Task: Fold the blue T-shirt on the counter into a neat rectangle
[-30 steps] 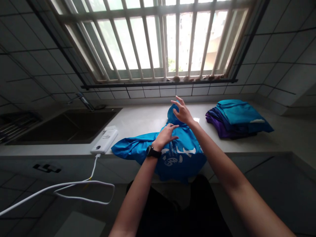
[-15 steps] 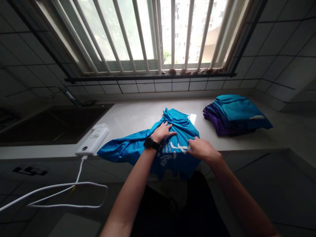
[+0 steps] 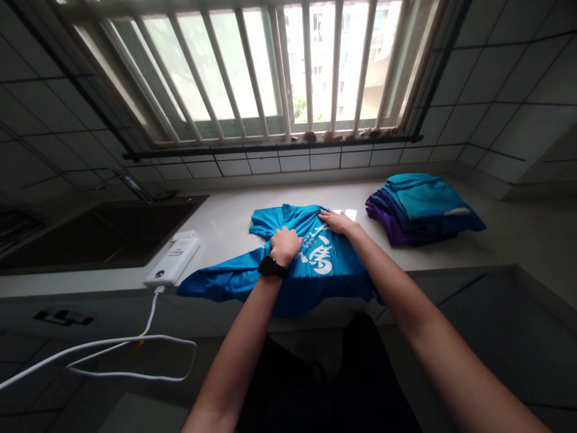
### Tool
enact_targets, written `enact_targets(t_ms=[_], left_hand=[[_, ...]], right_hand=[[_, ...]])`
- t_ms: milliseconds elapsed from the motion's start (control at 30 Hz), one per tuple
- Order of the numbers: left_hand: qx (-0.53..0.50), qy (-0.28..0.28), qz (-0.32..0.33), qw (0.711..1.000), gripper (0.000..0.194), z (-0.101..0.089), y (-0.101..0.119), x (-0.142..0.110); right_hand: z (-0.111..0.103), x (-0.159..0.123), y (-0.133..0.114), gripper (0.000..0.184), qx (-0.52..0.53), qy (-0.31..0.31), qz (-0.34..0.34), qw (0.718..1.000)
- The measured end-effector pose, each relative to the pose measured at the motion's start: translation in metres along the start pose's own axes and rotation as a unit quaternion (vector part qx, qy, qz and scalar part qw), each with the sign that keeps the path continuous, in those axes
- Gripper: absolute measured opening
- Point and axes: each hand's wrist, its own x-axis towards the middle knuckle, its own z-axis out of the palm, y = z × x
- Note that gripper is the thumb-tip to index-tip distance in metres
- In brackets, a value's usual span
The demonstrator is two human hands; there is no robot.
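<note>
A blue T-shirt (image 3: 333, 285) with white lettering lies spread and wrinkled on the counter, its lower part hanging over the front edge. One sleeve stretches left towards the power bank; another bunched part points to the back left. My left hand (image 3: 286, 243), below a black watch, is closed on the shirt's fabric left of the lettering. Farther back and to the right, my right hand (image 3: 336, 221) lies flat on the cloth with its fingers stretched out.
Folded blue and purple clothes (image 3: 424, 204) are stacked on the counter (image 3: 225, 219) at the right. A white power bank (image 3: 174, 258) with a cable (image 3: 151, 319) hanging from it lies beside the dark sink (image 3: 103, 231). A barred window (image 3: 270, 72) is behind.
My right hand has moved from the shirt's right edge to farther back and left, and its fingers have straightened. My left fingers have curled in. The shirt is spread wider, showing more lettering.
</note>
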Motion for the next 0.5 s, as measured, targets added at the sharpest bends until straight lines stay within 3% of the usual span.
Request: enact_targets(t_ms=[67,133,233,300,400,500], left_hand=[[-0.003,-0.015,0.081,0.997,0.046,-0.004,-0.015,-0.004],[-0.015,-0.027,0.108,0.994,0.058,-0.004,-0.035,-0.005],[-0.024,-0.032,0.058,0.998,0.082,0.001,-0.059,-0.004],[-0.027,-0.036,0.03,0.999,0.093,0.005,-0.066,-0.002],[-0.029,-0.048,0.009,0.998,0.101,0.005,-0.062,0.005],[-0.027,-0.053,-0.003,0.998,0.102,0.001,-0.053,0.012]], right_hand=[[-0.007,0.007,-0.008,0.066,-0.026,-0.002,0.014,1.0],[-0.013,0.005,-0.019,0.065,-0.029,0.019,0.048,0.998],[-0.021,-0.013,-0.027,0.054,-0.017,0.021,0.126,0.992],[-0.023,-0.029,-0.022,0.046,-0.021,-0.026,0.159,0.987],[-0.02,-0.047,-0.008,0.047,-0.039,-0.107,0.179,0.977],[-0.011,-0.05,0.003,0.043,-0.051,-0.109,0.169,0.978]])
